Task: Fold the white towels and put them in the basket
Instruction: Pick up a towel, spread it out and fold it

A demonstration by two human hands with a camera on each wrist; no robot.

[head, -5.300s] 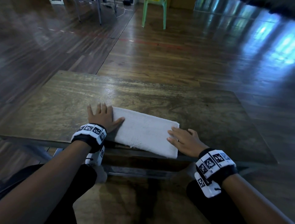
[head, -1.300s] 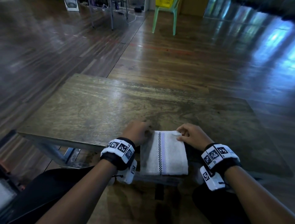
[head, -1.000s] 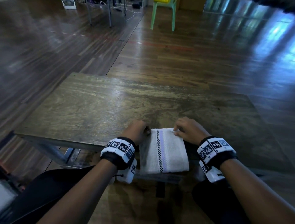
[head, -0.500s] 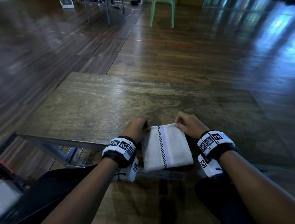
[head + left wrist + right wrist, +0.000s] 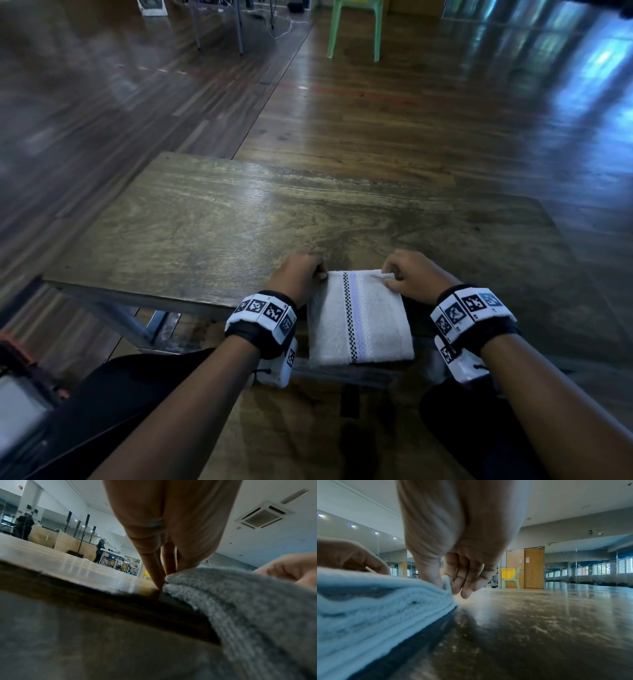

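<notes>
Folded towel (image 5: 358, 318) lies at the near edge of the wooden worktop (image 5: 219, 219), its near end hanging a little past that edge; a checked black line and a pale stripe run along its length. Left hand (image 5: 297, 275) sits at the towel's far left corner, right hand (image 5: 412, 275) at the far right corner, both knuckles-up with wrists low. Left wrist view: left fingers (image 5: 157, 573) together and pointing down, thumb against them, pinching the corner of the towel (image 5: 240, 608) where it meets the worktop (image 5: 85, 574). Right wrist view: right thumb and forefinger clamped on the top corner of the stacked layers of the towel (image 5: 376, 608); the other right fingers (image 5: 467, 578) hang loosely curled just beyond it, above the worktop (image 5: 539, 615). Several layers show in the fold. Basket (image 5: 508, 573), yellow, stands on a green chair (image 5: 513, 580) well away across the room, in front of a wooden door (image 5: 534, 566). Head view shows only the chair's legs (image 5: 354, 31) at the top edge, on the wood floor (image 5: 411, 120). Both wrists carry bands with black-and-white markers (image 5: 263, 310).
</notes>
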